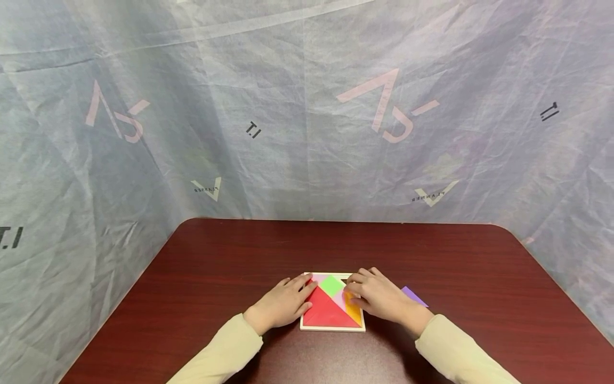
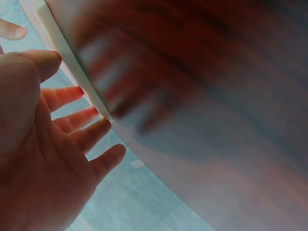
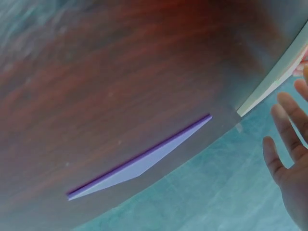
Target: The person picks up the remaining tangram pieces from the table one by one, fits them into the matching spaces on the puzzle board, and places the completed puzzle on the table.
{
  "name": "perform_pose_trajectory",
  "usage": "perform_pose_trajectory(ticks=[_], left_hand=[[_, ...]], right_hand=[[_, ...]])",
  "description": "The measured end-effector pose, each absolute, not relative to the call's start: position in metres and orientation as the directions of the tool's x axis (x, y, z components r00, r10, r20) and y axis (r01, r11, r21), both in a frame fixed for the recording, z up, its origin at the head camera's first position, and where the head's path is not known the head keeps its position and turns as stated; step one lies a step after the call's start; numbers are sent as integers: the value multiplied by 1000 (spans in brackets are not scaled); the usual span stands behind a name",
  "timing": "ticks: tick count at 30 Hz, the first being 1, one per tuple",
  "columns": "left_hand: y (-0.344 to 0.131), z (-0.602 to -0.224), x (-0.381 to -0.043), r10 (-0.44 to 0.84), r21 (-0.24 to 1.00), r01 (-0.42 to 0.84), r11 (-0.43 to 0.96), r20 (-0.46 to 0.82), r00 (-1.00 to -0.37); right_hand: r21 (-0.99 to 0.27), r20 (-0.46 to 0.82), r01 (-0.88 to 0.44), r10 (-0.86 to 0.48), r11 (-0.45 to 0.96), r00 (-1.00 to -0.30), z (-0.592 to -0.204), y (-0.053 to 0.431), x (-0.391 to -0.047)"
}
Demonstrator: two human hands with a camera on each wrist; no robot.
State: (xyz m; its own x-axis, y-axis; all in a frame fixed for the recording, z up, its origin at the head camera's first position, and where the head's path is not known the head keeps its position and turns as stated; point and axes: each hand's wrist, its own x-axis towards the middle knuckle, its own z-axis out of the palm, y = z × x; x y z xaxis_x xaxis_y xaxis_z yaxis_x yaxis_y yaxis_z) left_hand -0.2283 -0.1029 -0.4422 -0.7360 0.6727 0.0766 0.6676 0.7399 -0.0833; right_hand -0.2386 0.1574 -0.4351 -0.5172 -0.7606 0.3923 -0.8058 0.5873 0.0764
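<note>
A tangram tray [image 1: 331,329] with a pale rim lies on the table. Inside it are large red triangles [image 1: 326,312], a green square [image 1: 331,285], pink pieces [image 1: 339,299] and an orange piece [image 1: 355,311]. My left hand [image 1: 282,303] rests on the tray's left edge, its fingers extended over the rim and the nearby pieces. Over the upper right part is my right hand [image 1: 379,296], its fingertips touching the orange piece and hiding part of it. Beside the right wrist lies a purple triangle [image 3: 139,161], outside the tray. A small dark gap shows near the tray's top right.
The dark red wooden table [image 1: 240,250] reaches back to a grey fabric curtain [image 1: 307,106] with printed letters, which also hangs along both sides. The table's far corners are rounded.
</note>
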Motion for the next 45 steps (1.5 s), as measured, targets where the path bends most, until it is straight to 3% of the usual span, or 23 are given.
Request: perform_pose_trajectory(ticks=[24, 33, 45], left_hand=[[-104, -441, -227, 663, -45, 662, 748, 57, -746], [-103, -443, -227, 661, -65, 658, 750, 54, -748], [-103, -444, -227, 654, -59, 651, 756, 48, -755]], right_hand=[[10, 386, -694, -643, 720, -662, -427, 203, -232], [-9, 329, -624, -587, 781, -740, -425, 222, -224], [-21, 295, -564, -534, 825, -793, -430, 241, -221]])
